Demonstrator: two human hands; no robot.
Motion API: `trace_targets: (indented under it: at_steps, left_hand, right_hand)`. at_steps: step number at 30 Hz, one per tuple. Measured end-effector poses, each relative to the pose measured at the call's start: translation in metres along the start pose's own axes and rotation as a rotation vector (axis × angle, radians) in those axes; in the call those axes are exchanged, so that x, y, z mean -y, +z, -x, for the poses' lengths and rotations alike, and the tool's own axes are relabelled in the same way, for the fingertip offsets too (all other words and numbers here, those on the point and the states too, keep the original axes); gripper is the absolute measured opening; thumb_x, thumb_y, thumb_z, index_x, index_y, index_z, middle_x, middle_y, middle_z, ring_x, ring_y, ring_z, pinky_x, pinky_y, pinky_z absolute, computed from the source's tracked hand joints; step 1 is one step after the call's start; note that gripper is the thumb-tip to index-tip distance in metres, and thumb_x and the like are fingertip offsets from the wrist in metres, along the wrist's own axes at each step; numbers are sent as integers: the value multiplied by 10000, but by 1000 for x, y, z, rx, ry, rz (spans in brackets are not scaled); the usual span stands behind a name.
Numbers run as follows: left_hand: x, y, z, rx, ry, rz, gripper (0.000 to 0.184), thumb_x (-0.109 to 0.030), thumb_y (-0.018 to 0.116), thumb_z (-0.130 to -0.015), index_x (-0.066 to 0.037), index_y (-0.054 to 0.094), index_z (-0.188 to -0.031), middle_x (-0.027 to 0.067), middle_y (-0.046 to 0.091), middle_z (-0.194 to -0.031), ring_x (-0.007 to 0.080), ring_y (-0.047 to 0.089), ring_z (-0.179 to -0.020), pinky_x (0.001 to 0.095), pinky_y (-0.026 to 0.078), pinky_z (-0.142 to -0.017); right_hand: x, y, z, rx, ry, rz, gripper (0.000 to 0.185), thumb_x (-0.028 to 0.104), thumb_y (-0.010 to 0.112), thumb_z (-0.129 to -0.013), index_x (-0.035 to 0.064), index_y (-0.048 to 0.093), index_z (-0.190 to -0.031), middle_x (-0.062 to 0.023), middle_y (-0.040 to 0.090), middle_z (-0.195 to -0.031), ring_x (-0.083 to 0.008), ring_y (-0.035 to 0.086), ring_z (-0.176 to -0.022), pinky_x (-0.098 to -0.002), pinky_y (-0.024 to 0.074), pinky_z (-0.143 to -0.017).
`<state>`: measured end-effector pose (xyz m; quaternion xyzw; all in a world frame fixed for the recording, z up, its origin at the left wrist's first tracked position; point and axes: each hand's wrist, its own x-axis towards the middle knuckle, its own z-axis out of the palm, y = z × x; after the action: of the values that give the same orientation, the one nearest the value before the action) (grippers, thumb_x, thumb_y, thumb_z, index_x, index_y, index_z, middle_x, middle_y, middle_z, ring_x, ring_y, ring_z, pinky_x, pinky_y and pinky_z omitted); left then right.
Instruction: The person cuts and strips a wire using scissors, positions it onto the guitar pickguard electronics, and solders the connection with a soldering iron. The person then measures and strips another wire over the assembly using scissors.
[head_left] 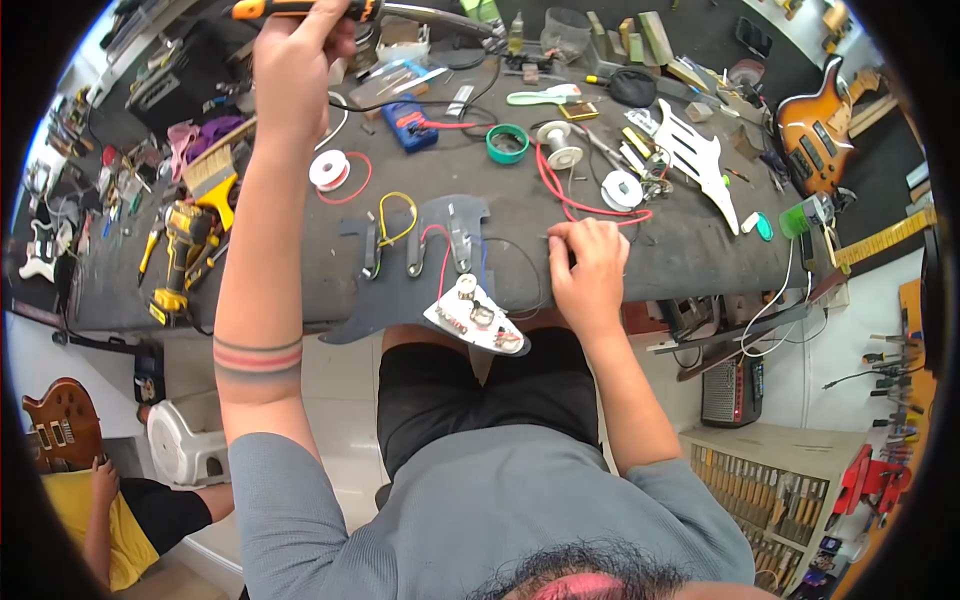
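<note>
My left hand (297, 70) is raised at the top left, its fingers wrapped round the orange-and-black handle of what looks like a soldering iron (365, 9). The far end of that tool is hard to make out. On the bench edge my right hand (588, 268) rests with curled fingers, thumb and forefinger pinched; what they hold is too small to tell. Left of it lies a dark guitar pickguard (380, 290) with several pickups and a yellow wire loop (398, 218). A white-backed control plate (475, 318) with pots and wires sits at its near edge, overhanging the bench.
Behind the pickguard are a blue multimeter (410, 125), a green tape roll (507, 144), a solder spool (559, 145), and red wire (590, 208). A white pickguard (697, 160) lies right. A drill (183, 250) stands left. Another person (120, 510) holds a guitar, lower left.
</note>
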<state>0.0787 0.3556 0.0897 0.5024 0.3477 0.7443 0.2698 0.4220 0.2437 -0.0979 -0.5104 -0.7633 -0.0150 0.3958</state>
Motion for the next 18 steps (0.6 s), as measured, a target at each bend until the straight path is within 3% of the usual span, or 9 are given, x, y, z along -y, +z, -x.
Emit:
trace_targets:
  at_steps: [1, 5, 8, 18]
  left_hand:
    - [-1, 24, -3, 12, 22, -96, 183, -236, 739, -1119, -69, 714, -1046, 15, 708, -868, 81, 566, -688, 270, 456, -630]
    - [0, 89, -40, 121, 88, -155, 209, -269, 742, -1117, -88, 711, -1016, -19, 676, -817, 75, 558, -699, 261, 428, -644]
    - [3, 134, -74, 186, 305, -269, 218, -266, 734, -1115, -61, 755, -1045, -17, 710, -858, 99, 576, -722, 302, 452, -674]
    - [16, 218, -129, 178, 417, -674, 260, -236, 746, -1058, 13, 817, -1048, 82, 764, -816, 203, 685, -765, 383, 507, -735]
  right_hand:
    - [-1, 0, 1, -4, -3, -1, 86, 126, 768, -963, 102, 726, -1035, -62, 680, -1013, -320, 631, -1079, -502, 435, -1072]
    - [0, -4, -2, 5, 3, -41, 96, 124, 762, -950, 104, 720, -1035, -68, 670, -1013, -314, 630, -1082, -495, 436, -1069]
    - [0, -6, -2, 9, 9, -56, 93, 123, 765, -942, 101, 721, -1021, -63, 669, -1016, -307, 631, -1083, -493, 446, -1056]
    - [-5, -13, -4, 31, 18, -145, 120, 122, 776, -919, 108, 726, -1027, -52, 660, -1016, -293, 623, -1079, -488, 455, -1042]
